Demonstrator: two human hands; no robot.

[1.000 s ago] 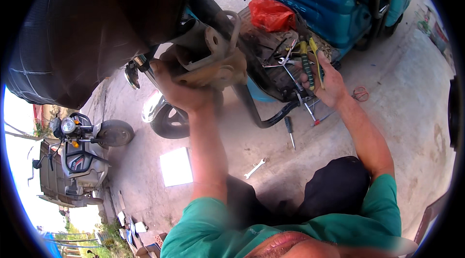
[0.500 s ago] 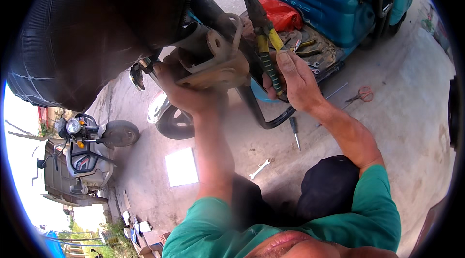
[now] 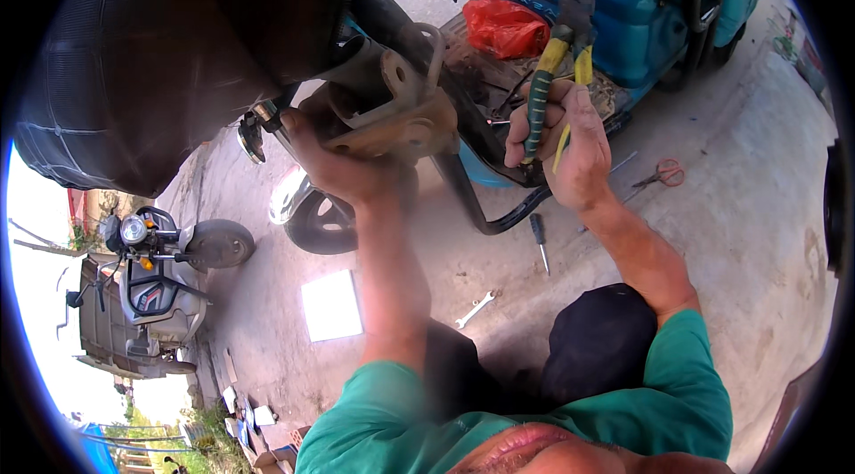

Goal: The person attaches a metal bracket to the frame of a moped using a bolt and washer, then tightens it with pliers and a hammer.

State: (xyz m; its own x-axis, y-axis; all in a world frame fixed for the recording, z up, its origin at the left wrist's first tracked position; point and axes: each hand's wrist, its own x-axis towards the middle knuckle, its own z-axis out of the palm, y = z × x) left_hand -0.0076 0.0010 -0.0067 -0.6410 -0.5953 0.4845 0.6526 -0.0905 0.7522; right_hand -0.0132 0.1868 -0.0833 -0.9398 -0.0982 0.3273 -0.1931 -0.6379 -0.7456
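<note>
My right hand (image 3: 581, 149) is closed round the handles of a pair of pliers (image 3: 541, 100) with green and yellow grips. The dark jaws point up and away, in front of a blue plastic body panel (image 3: 614, 33). My left hand (image 3: 343, 178) grips a rusty metal bracket (image 3: 405, 131) from below; its thumb shows at the left, and the other fingers are mostly hidden. Above that hand hangs a large black padded seat (image 3: 160, 64). The pliers are apart from the bracket, to its right.
A red plastic bag (image 3: 505, 27) lies on the dirty footboard among tools. On the concrete are a screwdriver (image 3: 540, 241), red-handled scissors (image 3: 663, 173), an open-end wrench (image 3: 476, 308) and a white square (image 3: 332, 306). A black bent tube (image 3: 485, 220) runs below the bracket. Another motorbike (image 3: 160, 269) stands left.
My right hand has turned and moved slightly right with the pliers, whose jaws swung from beside the bracket to the upper right. My left hand stays on the bracket.
</note>
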